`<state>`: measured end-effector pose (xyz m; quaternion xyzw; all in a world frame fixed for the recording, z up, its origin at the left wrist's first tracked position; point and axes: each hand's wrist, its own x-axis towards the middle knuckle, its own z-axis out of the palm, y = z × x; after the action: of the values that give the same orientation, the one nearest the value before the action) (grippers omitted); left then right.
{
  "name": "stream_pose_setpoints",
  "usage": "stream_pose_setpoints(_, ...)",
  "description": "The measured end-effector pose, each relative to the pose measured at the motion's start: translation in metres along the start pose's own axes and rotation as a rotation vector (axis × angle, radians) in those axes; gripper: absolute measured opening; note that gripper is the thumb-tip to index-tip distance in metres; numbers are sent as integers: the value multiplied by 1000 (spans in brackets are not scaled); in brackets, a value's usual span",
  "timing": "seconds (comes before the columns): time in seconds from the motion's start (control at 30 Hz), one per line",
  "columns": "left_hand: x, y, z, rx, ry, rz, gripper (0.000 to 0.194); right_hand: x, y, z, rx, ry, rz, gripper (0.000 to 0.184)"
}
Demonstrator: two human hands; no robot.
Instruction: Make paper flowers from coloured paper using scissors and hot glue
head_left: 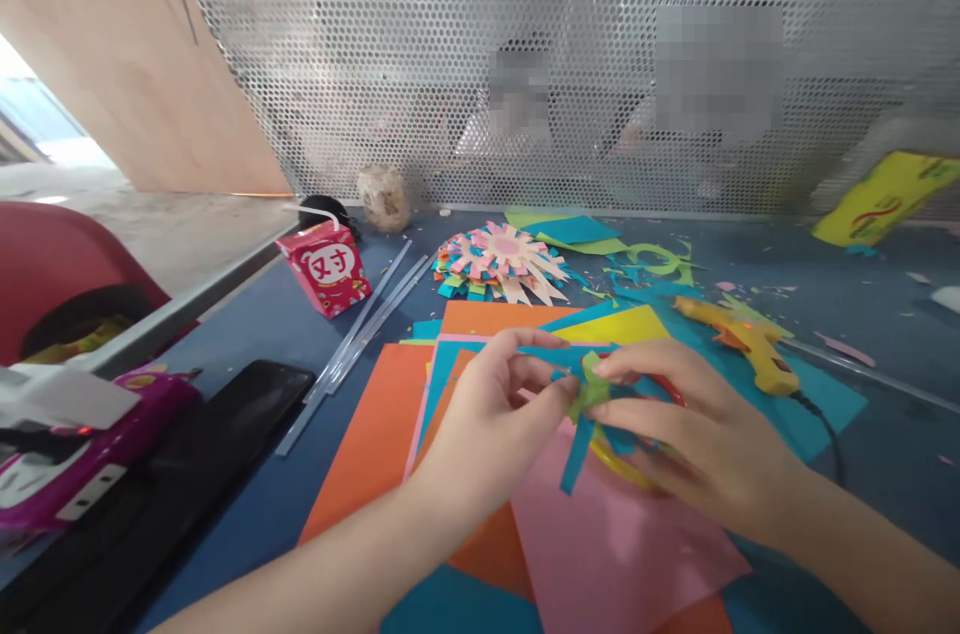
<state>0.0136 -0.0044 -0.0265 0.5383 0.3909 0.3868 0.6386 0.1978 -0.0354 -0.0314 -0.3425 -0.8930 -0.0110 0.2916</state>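
Observation:
My left hand [495,404] is closed in a pinch, its thumb and fingertips on small blue paper at the edge of a paper piece. My right hand [697,424] pinches a light green paper strip [595,384] between thumb and fingers, close against the left fingertips. A blue paper strip [576,456] hangs down from between the hands. Under my right hand a yellow curved rim [626,466] and a red one [670,390] show; the fingers hide the rest. Both hands are above stacked paper sheets, with a pink sheet [615,544] and an orange sheet [360,444] among them.
A yellow glue gun [739,339] with a cord lies at right. Paper rosettes [502,259] and scraps are behind the sheets. Clear glue sticks [367,324], a red drink carton [326,266] and a black phone [247,404] lie left. A perforated metal panel [420,44] borders the table.

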Motion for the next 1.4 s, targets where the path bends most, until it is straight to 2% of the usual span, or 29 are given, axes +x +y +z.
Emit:
stream_pose_setpoints(0.23,0,0,1,-18,10,-11,22,-1,-1,0,-41,-34,-2,24)
stream_pose_setpoints(0.57,-1,1,0,8,17,-14,21,-2,-1,-1,-51,-17,-6,16)
stream_pose_setpoints(0.83,-1,1,0,25,5,-14,21,-1,-1,-1,-46,-36,-6,24)
stream_pose_setpoints(1.07,-1,-1,1,11,8,-10,21,-1,-1,0,-70,-2,2,21)
stream_pose_setpoints(1.4,0,0,2,14,9,-17,21,-2,-1,0,-56,-19,24,19)
